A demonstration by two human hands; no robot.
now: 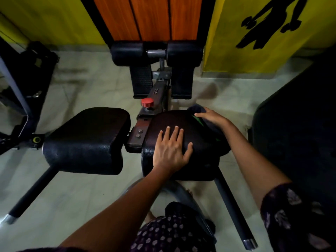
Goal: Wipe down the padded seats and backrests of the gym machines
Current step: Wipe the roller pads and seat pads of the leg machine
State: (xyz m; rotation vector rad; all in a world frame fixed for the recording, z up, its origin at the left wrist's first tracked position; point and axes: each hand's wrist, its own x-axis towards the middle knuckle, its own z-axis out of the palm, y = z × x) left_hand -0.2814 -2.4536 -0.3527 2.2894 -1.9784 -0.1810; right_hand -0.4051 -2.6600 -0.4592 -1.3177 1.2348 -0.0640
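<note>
So there are two black pads side by side on this machine, the left pad (85, 140) and the right pad (183, 142), with a metal bar (145, 122) running up the gap between them and a red knob (147, 102) sitting on it. Left hand (171, 150) lies flat on top of the right pad, fingers straight and a bit spread, thumb out toward the pad's right side, holding nothing. Right hand (211, 116) is at the far right corner of that same pad, fingers curled down over a dark cloth (197, 109) with a bit of green showing, the cloth bunched right at the pad's edge and hanging off the right side. The left pad is untouched and has bare floor (76, 193) all around its left and near edges. Further up the bar there are two foam rollers (127, 53) and two footplates (142, 82), close to the orange panel (151, 19) and yellow wall (236, 42). Two handles (31, 193) angle out toward me, one under each pad. Right side is tighter: a big dark pad (294, 115) of another machine sits near the right forearm, with only a narrow strip of floor between. Another frame (20, 91) stands off to the left, well apart from the left pad.
</note>
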